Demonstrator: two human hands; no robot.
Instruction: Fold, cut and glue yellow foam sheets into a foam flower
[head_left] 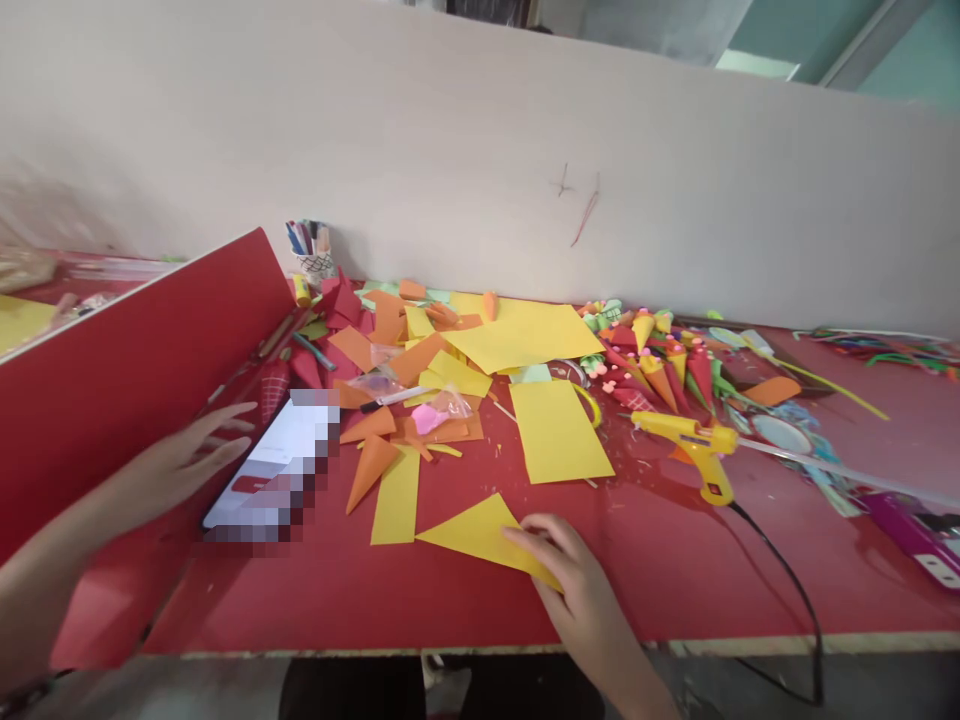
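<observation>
Here, a pointed yellow paper sits pinched in your right hand

The yellow paper piece (471, 535) is near the front edge of the red table (315, 600), its point turned left, toward the near right corner of a yellow strip (396, 500). Your right hand (574, 575) is nearly closed on its right end, fingers over the top and thumb tucked underneath. Whether the piece lies fully flat, you cannot tell from this view.

Your left hand (184, 455) is open and holds nothing, its fingers loosely extended just beside the phone (281, 465); whether they touch it is unclear. An orange cone (371, 470) lies between the phone and the strip.

Beyond your right hand, a yellow rectangle (561, 435) overlaps a roll of tape (591, 408), and behind it spreads a larger yellow sheet (529, 335). Orange and red scraps crowd the middle. To the right rests a yellow glue gun (694, 440), its black cord (795, 575) trailing over the table edge, with a heap of small decorated cones (664, 365) behind it. At the back left, a patterned cup (315, 264) of pens stands against the pale wall (450, 150).
</observation>
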